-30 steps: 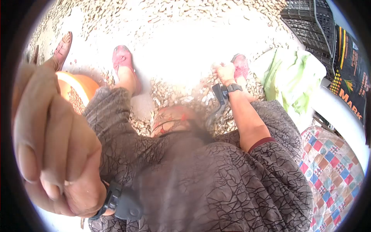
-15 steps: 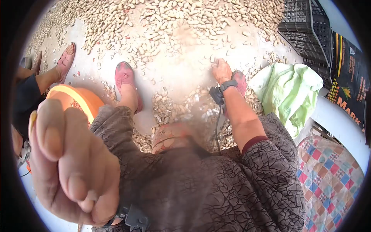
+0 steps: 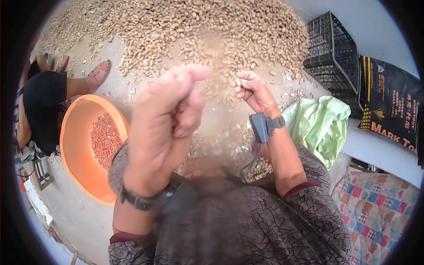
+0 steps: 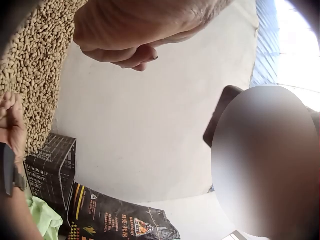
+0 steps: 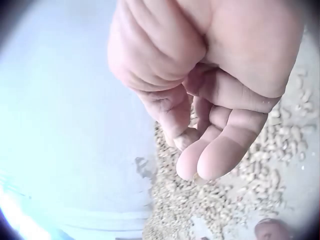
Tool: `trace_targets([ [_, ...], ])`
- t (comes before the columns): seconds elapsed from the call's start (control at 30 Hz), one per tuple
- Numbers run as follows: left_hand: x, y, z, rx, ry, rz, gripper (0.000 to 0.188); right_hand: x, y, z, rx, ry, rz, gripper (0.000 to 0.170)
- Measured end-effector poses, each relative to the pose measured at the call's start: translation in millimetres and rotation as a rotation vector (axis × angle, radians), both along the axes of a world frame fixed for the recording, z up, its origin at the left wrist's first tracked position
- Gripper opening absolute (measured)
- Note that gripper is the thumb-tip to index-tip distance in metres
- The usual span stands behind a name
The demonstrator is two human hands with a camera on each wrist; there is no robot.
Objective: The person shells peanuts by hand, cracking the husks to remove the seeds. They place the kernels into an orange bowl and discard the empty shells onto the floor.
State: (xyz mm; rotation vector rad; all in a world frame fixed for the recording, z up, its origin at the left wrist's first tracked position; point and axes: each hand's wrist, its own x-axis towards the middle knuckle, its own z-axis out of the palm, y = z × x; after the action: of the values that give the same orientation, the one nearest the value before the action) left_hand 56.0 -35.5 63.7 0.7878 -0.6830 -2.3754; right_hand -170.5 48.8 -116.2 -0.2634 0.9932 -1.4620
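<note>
In the head view my left hand [image 3: 159, 126] is raised over my lap, its fingers curled. Small reddish bits that look like peanut kernels show between those fingers, blurred and mostly hidden. To its right, my right hand [image 3: 261, 95] pinches an unshelled peanut [image 3: 237, 82] between thumb and forefinger. From the right wrist camera, the fingertips [image 5: 220, 157] of that hand come together and cover most of what they hold. A large heap of unshelled peanuts [image 3: 251, 31] spreads over the floor beyond both hands.
An orange basin [image 3: 70, 137] with red peanut kernels [image 3: 106, 139] stands at left, beside another seated person [image 3: 46, 101]. At right are a black plastic crate [image 3: 331, 57], a pale green woven bag [image 3: 316, 126], a black printed sack [image 3: 391, 99] and a patchwork cushion [image 3: 375, 216].
My left hand has moved from low at the left, close to the camera, forward and right. The right hand has left its place by the shoe and now shows a peanut in its fingers.
</note>
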Motion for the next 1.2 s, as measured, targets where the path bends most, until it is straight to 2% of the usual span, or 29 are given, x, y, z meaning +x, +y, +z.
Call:
trace_targets([
  [0.07,-2.2,1.5,-5.0,-0.010,0.030,-0.013,0.024,11.4,-5.8,41.8,-0.067,0.161,0.033,0.030],
  [0.13,-6.2,3.4,-8.3,-0.073,-0.110,-0.016,0.024,23.1,-7.4,82.9,-0.120,0.240,0.041,0.033],
  [0.2,-9.8,6.0,-12.1,-0.095,-0.117,-0.011,0.023,31.7,-7.3,120.3,-0.171,0.333,0.054,0.035],
  [0.3,-14.5,10.6,-17.2,-0.096,-0.136,-0.012,0.019,42.7,-2.6,157.9,-0.196,0.435,0.050,0.031],
  [0.4,-18.8,14.8,-21.3,-0.134,-0.151,-0.129,0.019,52.0,3.6,179.2,-0.232,0.478,0.057,0.025],
  [0.5,-23.4,19.7,-19.2,-0.180,-0.090,-0.166,0.018,56.7,10.1,189.6,-0.254,0.516,0.067,0.023],
  [0.57,-26.9,22.8,-12.7,-0.205,-0.076,-0.181,0.018,58.2,16.3,198.2,-0.247,0.672,0.051,0.022],
  [0.67,-34.1,26.7,-11.6,-0.232,-0.046,-0.208,0.018,57.8,25.1,205.7,-0.213,0.688,0.004,0.021],
  [0.93,-51.1,37.8,-21.9,-0.301,-0.074,-0.226,0.019,54.3,31.1,192.8,-0.251,0.542,-0.038,0.020],
  [1.03,-55.4,36.4,-20.1,-0.191,0.028,-0.242,0.018,49.8,29.5,186.3,-0.256,0.415,-0.006,0.018],
  [1.1,-55.6,33.2,-25.8,-0.073,0.193,-0.280,0.023,48.7,28.2,184.3,-0.264,0.356,0.015,0.018],
  [1.17,-55.0,33.3,-23.9,-0.040,0.240,-0.275,0.024,52.9,27.1,184.8,-0.252,0.430,-0.172,0.018],
  [1.2,-54.3,33.4,-21.1,-0.004,0.287,-0.264,0.024,52.2,28.0,185.0,-0.253,0.431,-0.175,0.018],
])
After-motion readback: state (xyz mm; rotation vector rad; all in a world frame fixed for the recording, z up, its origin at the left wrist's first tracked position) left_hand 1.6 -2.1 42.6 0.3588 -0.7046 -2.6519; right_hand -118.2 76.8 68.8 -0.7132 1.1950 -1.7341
